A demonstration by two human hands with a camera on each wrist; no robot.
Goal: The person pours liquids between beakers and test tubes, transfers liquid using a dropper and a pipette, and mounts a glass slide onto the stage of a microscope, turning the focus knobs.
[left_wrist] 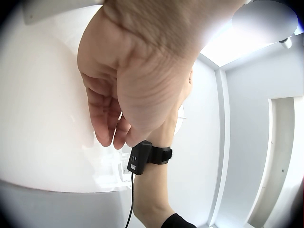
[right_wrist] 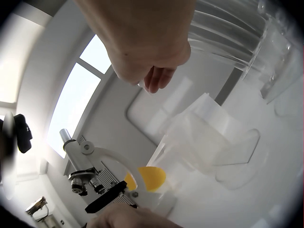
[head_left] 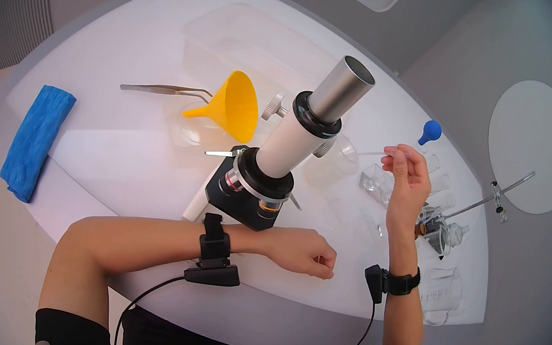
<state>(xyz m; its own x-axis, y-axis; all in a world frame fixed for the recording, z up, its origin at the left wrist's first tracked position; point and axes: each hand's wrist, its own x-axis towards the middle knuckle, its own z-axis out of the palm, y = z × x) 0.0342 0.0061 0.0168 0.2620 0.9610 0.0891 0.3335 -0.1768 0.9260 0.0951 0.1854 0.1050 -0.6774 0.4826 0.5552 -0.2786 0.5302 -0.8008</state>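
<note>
Thumb and fingertips of my right hand (head_left: 408,182) pinch the end of a thin clear rod (head_left: 374,153), which slants left toward a clear beaker (head_left: 342,155). In the right wrist view the same hand (right_wrist: 147,52) has its fingers bent together, and the rod is hard to make out. My left hand (head_left: 300,250) rests on the table in front of the microscope (head_left: 281,148), fingers loosely curled. The left wrist view shows that hand (left_wrist: 123,85) with its fingers hanging and nothing in them.
A yellow funnel (head_left: 237,105) sits on glassware, with tweezers (head_left: 163,89) beside it. Behind is a clear plastic box (head_left: 240,37). A blue cloth (head_left: 37,142) lies at the left. At the right are a blue rubber bulb (head_left: 430,130), glassware and a metal stand rod (head_left: 484,200).
</note>
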